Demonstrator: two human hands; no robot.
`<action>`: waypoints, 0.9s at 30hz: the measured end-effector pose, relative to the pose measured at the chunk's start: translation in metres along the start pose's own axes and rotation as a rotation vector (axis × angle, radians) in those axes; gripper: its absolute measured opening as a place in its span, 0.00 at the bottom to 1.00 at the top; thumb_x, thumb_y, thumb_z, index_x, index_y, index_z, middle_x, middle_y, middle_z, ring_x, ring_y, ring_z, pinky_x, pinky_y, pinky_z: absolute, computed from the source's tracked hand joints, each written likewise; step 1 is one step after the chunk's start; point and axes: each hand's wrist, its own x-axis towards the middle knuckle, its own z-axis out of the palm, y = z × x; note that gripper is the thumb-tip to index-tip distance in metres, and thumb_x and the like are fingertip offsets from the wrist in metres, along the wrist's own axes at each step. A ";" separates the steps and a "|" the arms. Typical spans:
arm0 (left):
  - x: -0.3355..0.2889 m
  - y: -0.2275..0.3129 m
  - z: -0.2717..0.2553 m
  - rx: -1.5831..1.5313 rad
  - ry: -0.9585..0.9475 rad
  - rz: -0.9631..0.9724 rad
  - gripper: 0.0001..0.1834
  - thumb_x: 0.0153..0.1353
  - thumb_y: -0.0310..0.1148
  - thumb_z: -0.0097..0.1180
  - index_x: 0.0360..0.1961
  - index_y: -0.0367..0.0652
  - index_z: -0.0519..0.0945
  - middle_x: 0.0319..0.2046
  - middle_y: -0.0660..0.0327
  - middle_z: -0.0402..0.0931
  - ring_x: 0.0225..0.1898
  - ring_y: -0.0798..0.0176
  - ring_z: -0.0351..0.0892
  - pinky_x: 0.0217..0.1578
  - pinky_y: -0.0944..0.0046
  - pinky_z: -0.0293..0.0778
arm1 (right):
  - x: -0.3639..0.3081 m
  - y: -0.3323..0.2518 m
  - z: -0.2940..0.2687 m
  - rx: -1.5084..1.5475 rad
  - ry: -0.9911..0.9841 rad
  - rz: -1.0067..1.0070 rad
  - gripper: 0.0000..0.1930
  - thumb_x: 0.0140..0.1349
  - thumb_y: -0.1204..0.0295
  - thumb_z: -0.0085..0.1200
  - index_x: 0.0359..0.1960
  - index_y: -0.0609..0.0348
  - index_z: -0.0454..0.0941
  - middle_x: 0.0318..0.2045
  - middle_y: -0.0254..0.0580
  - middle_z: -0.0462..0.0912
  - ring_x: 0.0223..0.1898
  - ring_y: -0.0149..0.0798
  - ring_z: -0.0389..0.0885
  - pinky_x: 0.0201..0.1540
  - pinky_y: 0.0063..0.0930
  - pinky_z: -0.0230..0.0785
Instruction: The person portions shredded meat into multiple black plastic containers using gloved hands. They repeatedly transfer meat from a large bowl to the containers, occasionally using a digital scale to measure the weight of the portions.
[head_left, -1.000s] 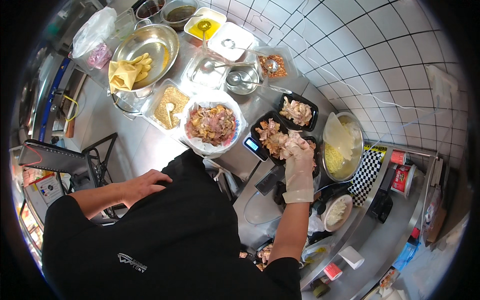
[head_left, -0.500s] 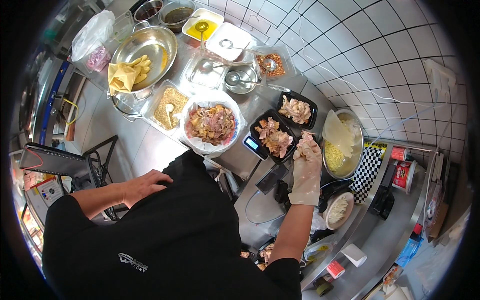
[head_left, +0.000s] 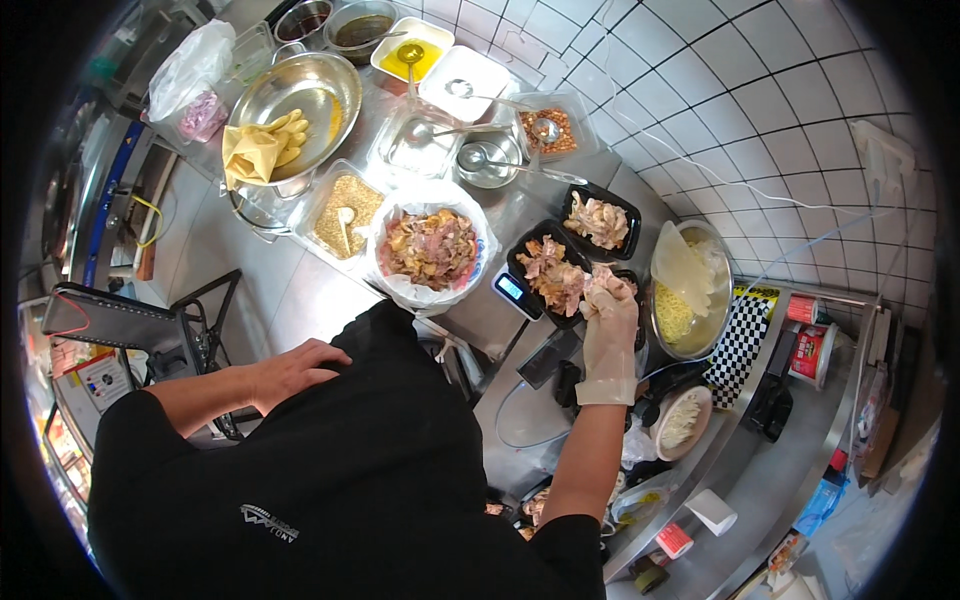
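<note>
My right hand [head_left: 608,335] wears a thin clear glove and is closed on a clump of cooked meat pieces [head_left: 604,284]. It hovers at the right end of a black tray of meat [head_left: 548,272] that sits on a small scale [head_left: 513,290]. A second black tray with meat [head_left: 600,219] lies just behind. Left of the trays stands a large plastic-lined white bowl of mixed meat [head_left: 430,250]. My bare left hand [head_left: 295,370] rests flat against my black shirt and holds nothing.
A steel bowl of pale shredded food [head_left: 690,305] stands right of the trays. A big steel pan with yellow gloves [head_left: 290,100], a grain tub [head_left: 343,208] and several sauce containers line the back. A small bowl [head_left: 683,420], checkered cloth [head_left: 740,340] and red cans [head_left: 812,350] sit at right.
My right hand has shifted a little to the right, from over the tray on the scale to its right end, still gripping meat. The left hand has stayed put.
</note>
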 end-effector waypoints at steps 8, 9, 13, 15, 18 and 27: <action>0.003 0.003 -0.004 0.034 -0.059 -0.044 0.44 0.55 0.45 0.76 0.70 0.54 0.68 0.73 0.43 0.61 0.69 0.34 0.65 0.73 0.38 0.65 | 0.006 0.015 0.008 -0.485 -0.101 -0.083 0.14 0.69 0.81 0.58 0.56 0.65 0.83 0.46 0.36 0.86 0.41 0.28 0.83 0.43 0.22 0.77; 0.004 0.002 -0.004 0.022 -0.048 -0.029 0.44 0.55 0.45 0.76 0.71 0.54 0.67 0.73 0.43 0.61 0.69 0.34 0.65 0.73 0.38 0.64 | 0.007 0.019 0.010 -0.603 -0.140 -0.134 0.16 0.69 0.81 0.59 0.58 0.66 0.83 0.47 0.37 0.86 0.41 0.29 0.84 0.43 0.23 0.78; 0.000 -0.004 0.001 0.010 -0.014 0.011 0.45 0.56 0.44 0.76 0.72 0.55 0.65 0.73 0.42 0.61 0.69 0.33 0.65 0.73 0.38 0.64 | 0.014 0.019 0.012 -1.063 -0.111 -0.365 0.17 0.69 0.77 0.60 0.59 0.63 0.86 0.49 0.43 0.91 0.48 0.38 0.89 0.55 0.30 0.79; -0.001 -0.007 0.004 0.016 -0.013 0.017 0.45 0.56 0.44 0.75 0.72 0.54 0.65 0.72 0.42 0.61 0.69 0.33 0.65 0.72 0.38 0.64 | 0.023 0.023 0.009 -1.189 -0.089 -0.552 0.16 0.69 0.76 0.62 0.58 0.59 0.86 0.54 0.52 0.90 0.53 0.50 0.90 0.59 0.39 0.81; -0.004 0.000 0.003 -0.013 0.008 -0.015 0.39 0.58 0.43 0.74 0.69 0.52 0.70 0.72 0.42 0.62 0.69 0.34 0.65 0.73 0.38 0.64 | 0.029 0.022 0.018 -1.368 -0.179 -0.650 0.16 0.67 0.77 0.62 0.56 0.57 0.87 0.55 0.53 0.89 0.54 0.57 0.89 0.58 0.44 0.82; -0.005 0.010 -0.003 -0.053 0.002 -0.132 0.30 0.60 0.41 0.73 0.63 0.50 0.78 0.72 0.45 0.63 0.73 0.37 0.63 0.75 0.39 0.61 | 0.080 0.048 0.010 -1.777 -0.320 -0.601 0.17 0.63 0.76 0.64 0.55 0.54 0.85 0.49 0.55 0.89 0.46 0.60 0.90 0.50 0.49 0.84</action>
